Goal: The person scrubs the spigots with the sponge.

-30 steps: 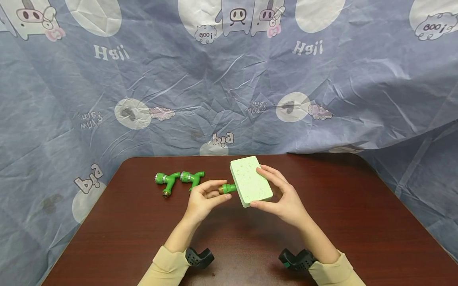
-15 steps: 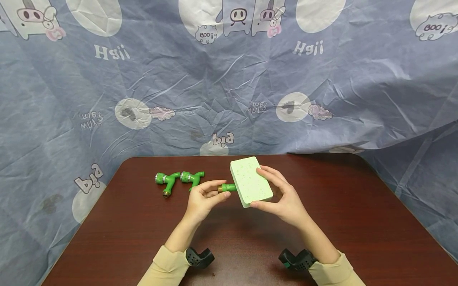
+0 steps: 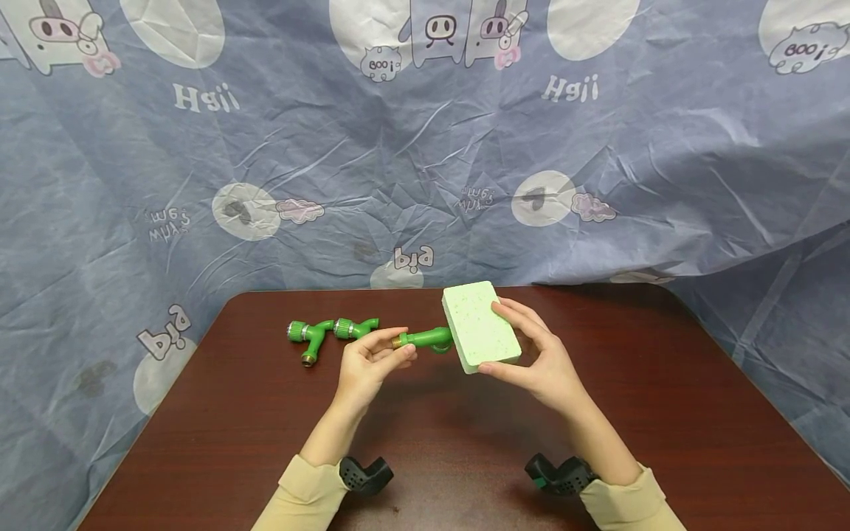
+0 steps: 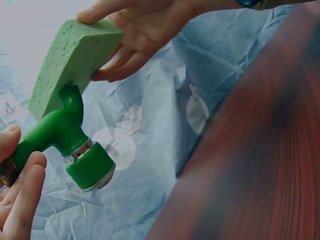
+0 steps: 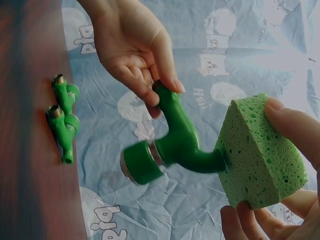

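Observation:
My left hand (image 3: 364, 371) pinches a green faucet (image 3: 425, 338) by its brass threaded end, above the table. Thumb and fingers of my right hand (image 3: 541, 361) grip a pale green sponge (image 3: 481, 324) by opposite edges, its broad face tilted up. In the right wrist view the spout of the faucet (image 5: 182, 140) meets the face of the sponge (image 5: 260, 155); whether the tip presses in is hard to tell. The left wrist view shows the ribbed green knob of the faucet (image 4: 60, 130) pointing away from the sponge (image 4: 70, 60).
Two more green faucets lie side by side on the dark red-brown table (image 3: 598, 413): one at the left (image 3: 312, 335), the other (image 3: 348, 329) partly behind my left hand. A blue-grey printed cloth (image 3: 398, 147) hangs behind the table's far edge.
My left hand has shifted left with the faucet, and my right hand has moved right and slightly up with the sponge. More of the faucet's body now shows between them.

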Available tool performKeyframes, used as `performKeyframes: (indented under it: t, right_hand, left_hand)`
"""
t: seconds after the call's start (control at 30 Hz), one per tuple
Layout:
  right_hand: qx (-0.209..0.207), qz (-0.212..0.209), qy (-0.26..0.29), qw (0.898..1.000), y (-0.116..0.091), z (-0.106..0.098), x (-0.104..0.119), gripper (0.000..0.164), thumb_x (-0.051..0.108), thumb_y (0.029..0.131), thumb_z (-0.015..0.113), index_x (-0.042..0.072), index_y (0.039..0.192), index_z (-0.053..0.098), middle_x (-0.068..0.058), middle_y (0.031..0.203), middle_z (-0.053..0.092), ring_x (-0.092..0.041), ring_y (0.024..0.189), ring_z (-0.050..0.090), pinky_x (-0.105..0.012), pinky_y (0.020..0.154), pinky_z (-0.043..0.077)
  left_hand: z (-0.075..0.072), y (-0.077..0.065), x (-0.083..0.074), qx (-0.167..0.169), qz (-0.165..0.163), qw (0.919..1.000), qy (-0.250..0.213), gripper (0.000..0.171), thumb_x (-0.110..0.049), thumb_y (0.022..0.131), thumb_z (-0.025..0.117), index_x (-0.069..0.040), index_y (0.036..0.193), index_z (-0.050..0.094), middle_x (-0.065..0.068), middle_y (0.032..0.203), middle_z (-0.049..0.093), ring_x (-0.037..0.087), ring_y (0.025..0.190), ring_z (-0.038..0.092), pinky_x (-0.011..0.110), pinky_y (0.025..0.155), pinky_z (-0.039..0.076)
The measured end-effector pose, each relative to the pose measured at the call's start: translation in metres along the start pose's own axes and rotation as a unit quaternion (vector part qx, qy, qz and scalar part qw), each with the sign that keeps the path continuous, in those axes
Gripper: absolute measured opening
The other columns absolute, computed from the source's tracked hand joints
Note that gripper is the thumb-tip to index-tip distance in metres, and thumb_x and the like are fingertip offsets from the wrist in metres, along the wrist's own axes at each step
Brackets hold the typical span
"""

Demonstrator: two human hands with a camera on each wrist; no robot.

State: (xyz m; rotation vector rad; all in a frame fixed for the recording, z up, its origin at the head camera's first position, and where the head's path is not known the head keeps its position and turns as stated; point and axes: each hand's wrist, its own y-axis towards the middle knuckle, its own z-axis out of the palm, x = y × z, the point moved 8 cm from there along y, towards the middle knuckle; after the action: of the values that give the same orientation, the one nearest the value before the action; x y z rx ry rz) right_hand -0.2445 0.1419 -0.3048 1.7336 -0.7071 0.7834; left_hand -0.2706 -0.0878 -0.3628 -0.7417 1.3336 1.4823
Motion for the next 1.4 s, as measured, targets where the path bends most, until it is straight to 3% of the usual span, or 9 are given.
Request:
performKeyframes:
  t: [0.17,0.33,0.57,0.73,0.93,1.17,1.4]
  right_hand:
    - [-0.001,0.005,0.005,1.000,0.000,-0.004,-0.001,0.077,-0.012,0.064,0.080,-0.002,0.134,0.049,-0.015,0.140,0.038,-0.016,0.115,0.049,-0.017,0.080,0.048]
    - [-0.008,0.011,-0.030,0.999,-0.001,0.002,0.001,0.077,-0.011,0.063,0.082,0.002,0.133,0.052,-0.011,0.139,0.041,-0.013,0.111,0.051,-0.017,0.081,0.045]
    - [0.011,-0.001,-0.060,0.998,-0.002,0.018,0.024,0.075,-0.012,0.062,0.081,-0.008,0.130,0.050,-0.024,0.136,0.040,-0.013,0.108,0.050,-0.017,0.079,0.046]
    - [0.005,-0.003,-0.068,0.998,0.000,0.015,0.033,0.073,-0.014,0.061,0.080,-0.010,0.128,0.050,-0.026,0.134,0.041,-0.014,0.107,0.051,-0.017,0.080,0.046]
    - [-0.007,0.012,-0.047,0.999,-0.001,0.005,0.019,0.073,-0.014,0.063,0.079,-0.006,0.130,0.051,-0.021,0.137,0.040,-0.012,0.099,0.054,-0.017,0.076,0.047]
    - [-0.002,0.014,-0.035,0.999,-0.003,0.006,-0.001,0.079,-0.009,0.063,0.082,0.003,0.134,0.051,-0.011,0.140,0.040,-0.014,0.102,0.054,-0.019,0.078,0.047]
    - [0.018,0.009,-0.044,0.999,-0.004,0.022,0.017,0.077,-0.011,0.062,0.082,-0.004,0.132,0.050,-0.019,0.138,0.040,-0.014,0.104,0.052,-0.020,0.078,0.047]
  left_hand:
    - [-0.002,0.001,-0.002,-0.004,0.005,0.9999,-0.016,0.035,0.009,0.080,0.068,0.017,0.112,0.057,0.003,0.083,0.070,0.018,0.071,0.069,0.036,0.068,0.057]
    - [0.001,0.000,0.001,-0.005,0.001,0.9999,-0.016,0.034,0.008,0.080,0.069,0.016,0.111,0.058,0.006,0.083,0.070,0.018,0.071,0.069,0.039,0.068,0.057]
    - [0.008,-0.002,0.007,0.003,-0.011,0.9999,0.000,0.033,0.005,0.081,0.069,0.013,0.111,0.060,0.013,0.087,0.069,0.019,0.072,0.069,0.040,0.068,0.057]
    - [0.007,-0.002,0.005,-0.003,-0.004,1.0000,-0.006,0.032,0.006,0.080,0.069,0.014,0.110,0.060,0.013,0.087,0.069,0.020,0.071,0.069,0.042,0.069,0.056]
    - [0.000,0.000,0.001,-0.017,0.007,0.9998,-0.011,0.033,0.006,0.080,0.070,0.013,0.111,0.060,0.007,0.084,0.070,0.020,0.070,0.069,0.038,0.068,0.057]
    - [-0.001,-0.001,0.002,-0.033,0.010,0.9993,-0.016,0.032,0.006,0.080,0.070,0.013,0.110,0.060,0.007,0.083,0.070,0.018,0.070,0.069,0.037,0.068,0.057]
    - [0.003,-0.003,0.004,-0.044,0.006,0.9989,-0.017,0.032,0.005,0.079,0.071,0.011,0.109,0.062,0.015,0.086,0.069,0.028,0.072,0.069,0.044,0.070,0.056]
